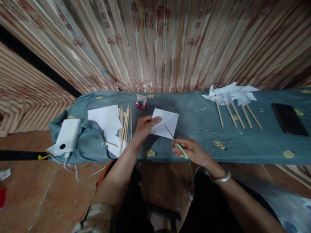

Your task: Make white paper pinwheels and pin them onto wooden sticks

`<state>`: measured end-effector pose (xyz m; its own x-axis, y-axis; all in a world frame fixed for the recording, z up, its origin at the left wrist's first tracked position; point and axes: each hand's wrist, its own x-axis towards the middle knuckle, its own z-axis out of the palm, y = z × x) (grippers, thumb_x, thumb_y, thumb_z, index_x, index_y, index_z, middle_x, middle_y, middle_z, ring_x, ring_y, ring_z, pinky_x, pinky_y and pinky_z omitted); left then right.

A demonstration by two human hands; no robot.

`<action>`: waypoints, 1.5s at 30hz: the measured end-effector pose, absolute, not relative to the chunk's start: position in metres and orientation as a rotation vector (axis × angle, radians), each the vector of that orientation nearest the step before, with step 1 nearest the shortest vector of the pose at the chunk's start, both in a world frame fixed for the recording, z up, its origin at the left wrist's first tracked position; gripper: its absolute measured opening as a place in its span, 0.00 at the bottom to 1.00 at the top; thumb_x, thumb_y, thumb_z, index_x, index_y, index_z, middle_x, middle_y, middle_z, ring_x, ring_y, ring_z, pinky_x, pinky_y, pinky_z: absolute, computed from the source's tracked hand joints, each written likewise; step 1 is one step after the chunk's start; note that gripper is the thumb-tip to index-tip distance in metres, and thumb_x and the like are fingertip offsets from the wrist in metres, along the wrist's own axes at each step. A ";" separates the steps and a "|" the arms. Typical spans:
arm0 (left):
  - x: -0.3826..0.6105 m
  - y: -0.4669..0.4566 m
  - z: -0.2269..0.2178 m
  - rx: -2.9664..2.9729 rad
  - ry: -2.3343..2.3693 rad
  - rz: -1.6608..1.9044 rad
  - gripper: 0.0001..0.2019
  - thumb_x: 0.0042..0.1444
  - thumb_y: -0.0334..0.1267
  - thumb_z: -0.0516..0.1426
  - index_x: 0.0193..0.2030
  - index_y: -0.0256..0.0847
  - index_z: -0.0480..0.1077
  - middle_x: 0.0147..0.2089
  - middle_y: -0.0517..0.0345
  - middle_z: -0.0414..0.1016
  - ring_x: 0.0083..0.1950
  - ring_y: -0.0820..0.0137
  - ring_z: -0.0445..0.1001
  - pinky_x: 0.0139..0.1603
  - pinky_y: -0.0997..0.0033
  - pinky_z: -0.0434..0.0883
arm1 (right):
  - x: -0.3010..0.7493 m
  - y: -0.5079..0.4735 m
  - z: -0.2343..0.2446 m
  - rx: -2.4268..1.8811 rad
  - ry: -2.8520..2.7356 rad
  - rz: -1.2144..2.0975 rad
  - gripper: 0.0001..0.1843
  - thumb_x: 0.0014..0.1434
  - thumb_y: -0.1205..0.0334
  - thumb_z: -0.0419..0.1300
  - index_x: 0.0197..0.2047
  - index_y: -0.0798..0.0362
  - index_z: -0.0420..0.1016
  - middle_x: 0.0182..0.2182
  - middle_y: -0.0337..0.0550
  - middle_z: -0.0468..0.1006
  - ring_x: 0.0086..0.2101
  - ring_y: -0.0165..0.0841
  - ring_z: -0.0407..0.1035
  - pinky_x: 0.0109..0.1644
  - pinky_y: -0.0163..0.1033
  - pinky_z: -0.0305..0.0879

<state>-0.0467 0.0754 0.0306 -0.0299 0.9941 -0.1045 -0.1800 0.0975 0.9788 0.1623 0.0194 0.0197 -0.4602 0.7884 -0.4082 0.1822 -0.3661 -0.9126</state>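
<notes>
A square sheet of white paper (pixel 167 118) is pinched at its left edge by my left hand (pixel 146 125), the thumb lying on top. Cuts or creases run inward from the sheet's upper corners. My right hand (pixel 188 150) grips scissors with light green handles (pixel 181 150). Their blades reach over the lower right corner of the paper and point toward its middle. Whether the blades are closed there is too small to tell. Just beyond my left hand stands a small red box (pixel 141 102) with its lid up and small metal pieces inside.
Several wooden sticks (pixel 125 126) lie left of my left hand beside white paper sheets (pixel 104 118). A white power bank (pixel 68 134) with a cable rests at the left end. Several paper pinwheels (pixel 232 94) on sticks and a black phone (pixel 289 119) lie right, on the green cloth (pixel 199 129).
</notes>
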 end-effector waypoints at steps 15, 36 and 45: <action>-0.053 0.075 0.028 0.999 1.234 1.221 0.11 0.41 0.42 0.69 0.28 0.37 0.81 0.25 0.57 0.78 0.24 0.73 0.70 0.24 0.74 0.63 | 0.177 0.022 0.025 -1.273 -1.666 1.802 0.26 0.46 0.40 0.70 0.37 0.55 0.74 0.22 0.32 0.65 0.22 0.23 0.56 0.24 0.31 0.49; -0.036 0.085 0.027 0.654 1.065 1.546 0.18 0.33 0.40 0.71 0.33 0.38 0.77 0.33 0.56 0.81 0.34 0.66 0.78 0.36 0.68 0.73 | 0.156 0.011 0.024 -1.119 -1.802 1.796 0.23 0.55 0.42 0.64 0.41 0.54 0.74 0.26 0.36 0.71 0.27 0.27 0.63 0.30 0.32 0.58; -0.029 0.079 0.028 0.627 1.053 1.453 0.17 0.33 0.39 0.71 0.32 0.36 0.76 0.29 0.58 0.79 0.28 0.71 0.75 0.30 0.72 0.71 | 0.155 0.016 0.019 -1.181 -1.530 1.858 0.26 0.52 0.37 0.65 0.38 0.53 0.74 0.26 0.37 0.73 0.26 0.27 0.66 0.31 0.32 0.62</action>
